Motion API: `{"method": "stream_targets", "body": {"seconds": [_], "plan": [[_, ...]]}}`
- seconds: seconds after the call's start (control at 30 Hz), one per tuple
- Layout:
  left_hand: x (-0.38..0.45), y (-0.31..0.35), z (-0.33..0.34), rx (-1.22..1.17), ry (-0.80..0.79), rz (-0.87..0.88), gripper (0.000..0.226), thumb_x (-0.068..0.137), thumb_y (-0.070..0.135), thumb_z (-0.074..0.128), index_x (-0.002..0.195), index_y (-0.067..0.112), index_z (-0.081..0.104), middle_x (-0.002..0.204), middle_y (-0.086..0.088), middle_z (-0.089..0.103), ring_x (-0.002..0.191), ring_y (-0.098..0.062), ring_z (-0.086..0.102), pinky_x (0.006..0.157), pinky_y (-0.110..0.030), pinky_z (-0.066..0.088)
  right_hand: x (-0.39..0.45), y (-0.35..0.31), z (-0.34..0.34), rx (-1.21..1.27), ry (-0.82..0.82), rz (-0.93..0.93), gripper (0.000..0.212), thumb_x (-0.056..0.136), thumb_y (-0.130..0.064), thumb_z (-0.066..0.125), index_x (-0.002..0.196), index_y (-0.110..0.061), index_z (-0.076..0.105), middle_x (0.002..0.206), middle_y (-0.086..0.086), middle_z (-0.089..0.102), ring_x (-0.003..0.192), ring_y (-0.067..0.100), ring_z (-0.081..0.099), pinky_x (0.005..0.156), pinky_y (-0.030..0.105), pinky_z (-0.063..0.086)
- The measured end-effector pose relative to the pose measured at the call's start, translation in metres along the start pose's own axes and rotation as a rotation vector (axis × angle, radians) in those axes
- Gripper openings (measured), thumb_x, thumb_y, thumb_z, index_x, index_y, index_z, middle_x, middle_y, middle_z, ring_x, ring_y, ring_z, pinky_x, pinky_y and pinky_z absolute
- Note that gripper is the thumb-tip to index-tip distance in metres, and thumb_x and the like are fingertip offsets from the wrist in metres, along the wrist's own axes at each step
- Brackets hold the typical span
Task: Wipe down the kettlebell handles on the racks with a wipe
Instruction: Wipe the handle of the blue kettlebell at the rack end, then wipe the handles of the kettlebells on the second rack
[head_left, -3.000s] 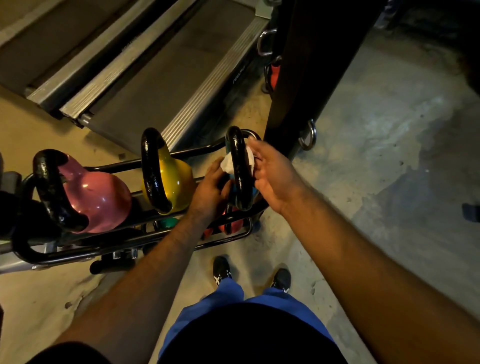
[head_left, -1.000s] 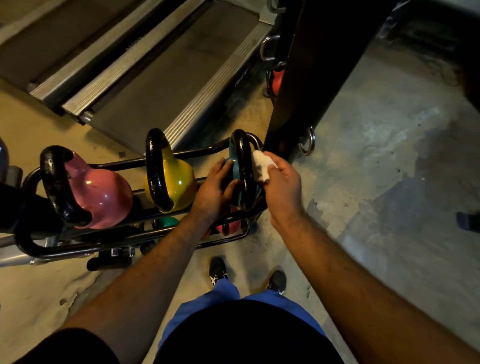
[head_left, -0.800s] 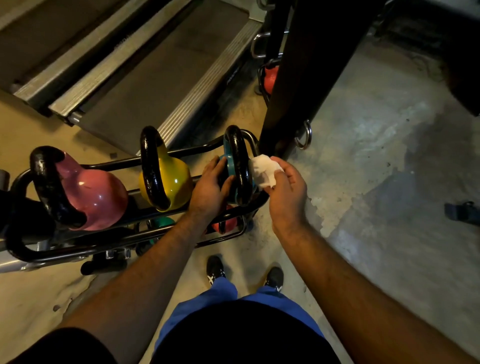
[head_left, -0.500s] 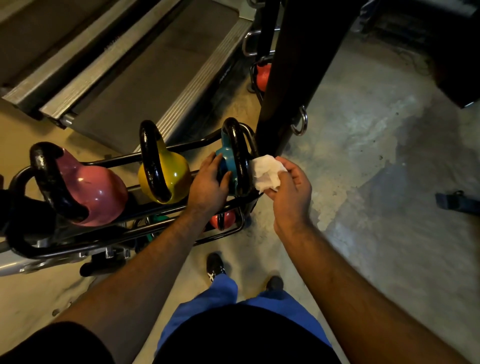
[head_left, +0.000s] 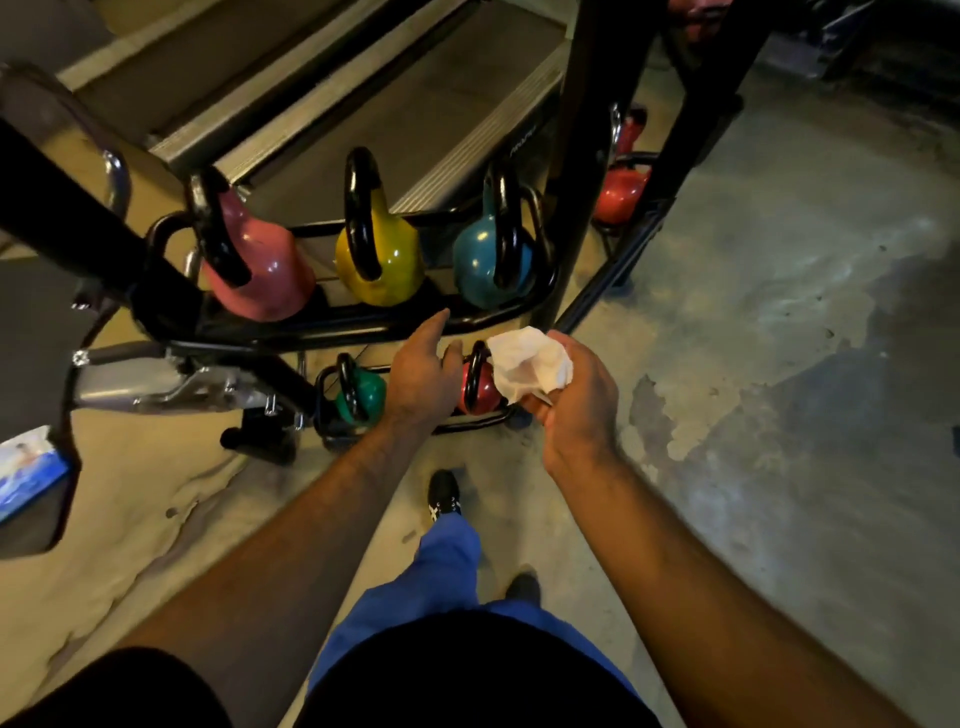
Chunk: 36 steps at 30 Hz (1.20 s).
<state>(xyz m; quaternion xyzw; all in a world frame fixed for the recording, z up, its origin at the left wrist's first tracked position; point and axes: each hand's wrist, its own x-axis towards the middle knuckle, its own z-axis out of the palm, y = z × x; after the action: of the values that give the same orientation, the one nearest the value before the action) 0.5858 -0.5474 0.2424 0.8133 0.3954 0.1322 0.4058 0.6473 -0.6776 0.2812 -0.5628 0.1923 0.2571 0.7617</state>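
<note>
A black two-tier rack carries a pink kettlebell, a yellow kettlebell and a blue kettlebell on top, all with black handles. Below stand a green kettlebell and a red kettlebell. My right hand grips a crumpled white wipe just right of the red kettlebell's handle. My left hand hovers with relaxed fingers in front of the lower tier, holding nothing and partly hiding the red kettlebell.
A dark upright post stands right of the rack, with more red kettlebells behind it. A treadmill deck lies beyond. A machine frame and a blue-white pack sit at left. Bare concrete floor stretches right.
Both hands came off the blue kettlebell's handle and dropped toward the lower tier. The view pulled back, so the green and red kettlebells now show.
</note>
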Motion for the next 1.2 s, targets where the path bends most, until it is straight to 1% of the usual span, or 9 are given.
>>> {"method": "stream_targets", "body": {"seconds": [0.1,0.23,0.33,0.47,0.67,0.87,0.97,1.1,1.2], "plan": [[-0.029,-0.022,-0.015,-0.029,0.001,-0.072,0.042,0.098,0.021,0.054,0.14,0.015,0.053,0.14,-0.006,0.056,0.131,-0.021,0.049,0.111,-0.034,0.039,-0.015,0.019,-0.006,-0.096,-0.1,0.058,0.026,0.098,-0.004,0.05,0.104,-0.021,0.069,0.111,0.01,0.069,0.1,0.03,0.067,0.069,0.037,0.058],[-0.05,-0.056,-0.038,-0.048,-0.029,-0.146,0.035,0.099,0.014,0.051,0.132,0.012,0.061,0.13,-0.007,0.062,0.119,-0.016,0.055,0.101,-0.027,0.042,-0.023,0.044,-0.006,-0.208,-0.189,0.168,0.046,0.095,0.007,0.05,0.134,-0.016,0.058,0.121,0.008,0.063,0.107,0.027,0.064,0.069,0.035,0.058],[-0.057,-0.084,-0.055,-0.089,-0.082,-0.21,0.034,0.101,0.013,0.049,0.133,0.013,0.059,0.13,-0.007,0.062,0.117,-0.012,0.052,0.097,-0.023,0.037,-0.029,0.068,0.008,-0.281,-0.191,0.271,0.036,0.095,0.007,0.052,0.122,-0.013,0.066,0.117,0.011,0.066,0.103,0.027,0.065,0.073,0.034,0.057],[-0.048,-0.131,-0.075,-0.114,-0.115,-0.291,0.034,0.101,0.015,0.048,0.134,0.014,0.058,0.133,-0.007,0.06,0.124,-0.02,0.053,0.106,-0.032,0.042,-0.03,0.104,0.042,-0.338,-0.223,0.342,0.023,0.098,0.001,0.053,0.1,-0.017,0.067,0.102,0.01,0.068,0.092,0.023,0.066,0.069,0.032,0.056],[-0.007,-0.205,-0.097,-0.146,-0.168,-0.361,0.035,0.101,0.018,0.048,0.135,0.015,0.058,0.135,-0.009,0.058,0.122,-0.026,0.055,0.105,-0.046,0.046,-0.01,0.172,0.096,-0.489,-0.21,0.357,0.022,0.103,-0.007,0.049,0.112,-0.022,0.063,0.109,0.009,0.067,0.09,0.021,0.064,0.061,0.03,0.055],[0.022,-0.251,-0.101,-0.143,-0.207,-0.386,0.033,0.102,0.017,0.047,0.132,0.013,0.06,0.134,-0.011,0.058,0.124,-0.026,0.053,0.107,-0.043,0.045,0.012,0.208,0.12,-0.471,-0.168,0.413,0.025,0.101,0.002,0.05,0.102,-0.017,0.066,0.107,0.009,0.061,0.093,0.024,0.063,0.056,0.022,0.058],[0.041,-0.277,-0.087,-0.18,-0.182,-0.404,0.03,0.101,0.014,0.048,0.128,0.014,0.062,0.132,-0.01,0.058,0.123,-0.026,0.053,0.106,-0.04,0.044,0.04,0.236,0.128,-0.411,-0.207,0.413,0.029,0.098,0.004,0.048,0.118,-0.009,0.065,0.112,0.012,0.059,0.095,0.025,0.061,0.061,0.024,0.058],[0.071,-0.325,-0.046,-0.189,-0.147,-0.399,0.03,0.101,0.012,0.048,0.126,0.014,0.064,0.126,-0.003,0.059,0.118,-0.019,0.055,0.09,-0.025,0.042,0.088,0.282,0.136,-0.364,-0.262,0.453,0.041,0.093,0.012,0.047,0.13,-0.004,0.057,0.111,0.018,0.056,0.09,0.025,0.059,0.068,0.024,0.055],[0.091,-0.368,-0.012,-0.234,-0.136,-0.349,0.029,0.097,0.007,0.051,0.121,0.011,0.067,0.121,-0.008,0.066,0.113,-0.023,0.062,0.094,-0.029,0.048,0.121,0.32,0.135,-0.355,-0.335,0.447,0.046,0.092,0.018,0.044,0.133,0.0,0.052,0.102,0.019,0.057,0.083,0.023,0.055,0.072,0.026,0.046]]}}
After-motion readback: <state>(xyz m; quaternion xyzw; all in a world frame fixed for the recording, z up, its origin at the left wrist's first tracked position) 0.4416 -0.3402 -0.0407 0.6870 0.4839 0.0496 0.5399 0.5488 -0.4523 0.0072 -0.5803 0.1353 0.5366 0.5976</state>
